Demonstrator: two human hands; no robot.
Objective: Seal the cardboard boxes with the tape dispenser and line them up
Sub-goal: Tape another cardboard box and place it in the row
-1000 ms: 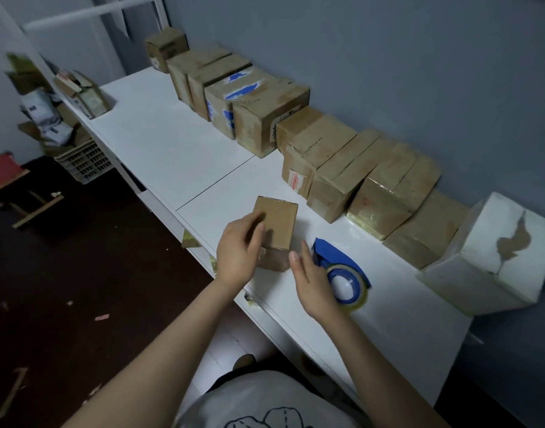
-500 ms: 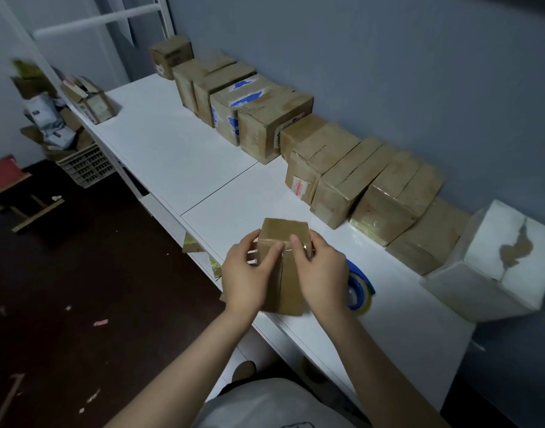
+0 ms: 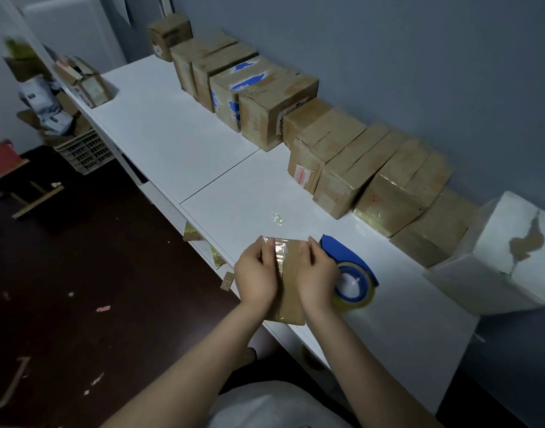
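- Since the earlier frames, the small brown cardboard box [image 3: 291, 282] has gone from standing upright to lying low at the near edge of the white table [image 3: 178, 140], and both hands have closed in on it.
- Head view: the left hand [image 3: 256, 274] and right hand [image 3: 317, 273] grip the box from either side, fingers curled round its edges and laid along its top.
- A strip of clear glossy tape [image 3: 280, 251] runs down the top face, so this box looks sealed or nearly so; the hands seem to be smoothing it.
- The blue tape dispenser with its clear roll [image 3: 350, 267] lies just beside the right hand, unheld.
- A long row of taped brown boxes [image 3: 342, 168] already stands along the wall; this one has yet to join it.
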